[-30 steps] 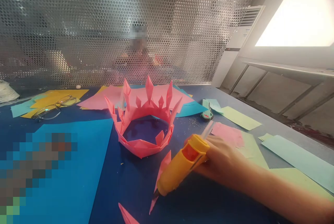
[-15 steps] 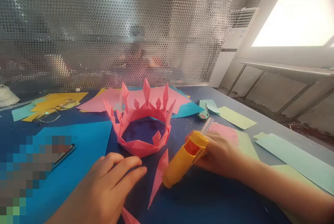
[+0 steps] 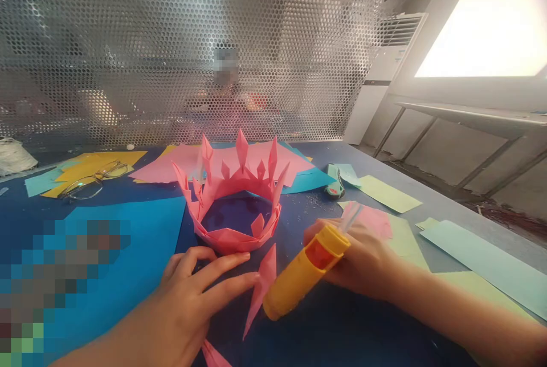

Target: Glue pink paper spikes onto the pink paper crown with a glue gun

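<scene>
A pink folded paper crown (image 3: pixel 233 202) with tall spikes stands on the dark blue table (image 3: pixel 333 321). My right hand (image 3: pixel 363 259) grips a yellow glue gun (image 3: pixel 303 273), its nozzle pointing down-left at a loose pink folded spike piece (image 3: pixel 262 284) lying in front of the crown. My left hand (image 3: pixel 192 298) rests flat on the table, fingers apart, fingertips touching that pink piece. Another pink piece (image 3: pixel 213 355) shows at the bottom edge under my left hand.
Eyeglasses (image 3: pixel 89 182) lie on yellow paper (image 3: pixel 81 164) at the back left. A light blue sheet (image 3: pixel 123 264) covers the left. Green and pale blue strips (image 3: pixel 482 259) lie on the right, with a small green tool (image 3: pixel 335 184) behind. A perforated metal screen (image 3: pixel 171 42) closes the back; a person sits behind it.
My left hand has come into view from below and reached its fingertips to the loose pink piece. The glue gun has shifted slightly, staying beside that piece.
</scene>
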The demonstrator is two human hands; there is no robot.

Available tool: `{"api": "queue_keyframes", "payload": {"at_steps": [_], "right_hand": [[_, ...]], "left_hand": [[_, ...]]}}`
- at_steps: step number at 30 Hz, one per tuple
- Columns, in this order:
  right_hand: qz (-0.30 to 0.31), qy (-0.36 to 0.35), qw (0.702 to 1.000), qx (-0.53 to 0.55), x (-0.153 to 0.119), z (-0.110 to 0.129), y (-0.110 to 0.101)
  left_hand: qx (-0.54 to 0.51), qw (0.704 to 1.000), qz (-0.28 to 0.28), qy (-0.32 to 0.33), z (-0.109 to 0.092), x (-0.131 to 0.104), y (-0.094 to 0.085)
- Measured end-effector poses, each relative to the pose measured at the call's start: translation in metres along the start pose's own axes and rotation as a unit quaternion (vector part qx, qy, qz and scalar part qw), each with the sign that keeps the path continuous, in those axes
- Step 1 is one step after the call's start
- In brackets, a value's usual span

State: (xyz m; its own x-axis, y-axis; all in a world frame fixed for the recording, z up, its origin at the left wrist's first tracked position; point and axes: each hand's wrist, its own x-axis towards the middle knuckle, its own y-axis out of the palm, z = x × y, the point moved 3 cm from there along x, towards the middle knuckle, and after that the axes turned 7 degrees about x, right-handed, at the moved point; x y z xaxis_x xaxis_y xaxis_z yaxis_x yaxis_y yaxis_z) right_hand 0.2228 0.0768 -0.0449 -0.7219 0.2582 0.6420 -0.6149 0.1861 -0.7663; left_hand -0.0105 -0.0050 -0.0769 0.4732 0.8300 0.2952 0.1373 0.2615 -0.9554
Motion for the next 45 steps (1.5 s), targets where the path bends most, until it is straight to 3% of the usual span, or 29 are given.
{"api": "queue_keyframes", "payload": {"at_steps": [9,31,37,45], "right_hand": [[0.008,-0.024,0.999,-0.021,0.002,0.01,0.0],[0.021,-0.036,0.998,-0.036,0.006,0.008,-0.007],[0.014,-0.045,0.998,-0.032,0.007,0.013,-0.009],[0.013,-0.018,0.999,-0.044,0.0,0.005,-0.003]], "left_hand": [[-0.025,0.999,0.027,-0.002,0.003,0.001,0.004],[-0.028,0.999,0.019,0.004,0.003,0.001,0.003],[-0.027,0.998,0.052,-0.013,0.001,0.002,0.002],[-0.023,0.999,0.024,-0.001,-0.001,0.002,-0.002]]}}
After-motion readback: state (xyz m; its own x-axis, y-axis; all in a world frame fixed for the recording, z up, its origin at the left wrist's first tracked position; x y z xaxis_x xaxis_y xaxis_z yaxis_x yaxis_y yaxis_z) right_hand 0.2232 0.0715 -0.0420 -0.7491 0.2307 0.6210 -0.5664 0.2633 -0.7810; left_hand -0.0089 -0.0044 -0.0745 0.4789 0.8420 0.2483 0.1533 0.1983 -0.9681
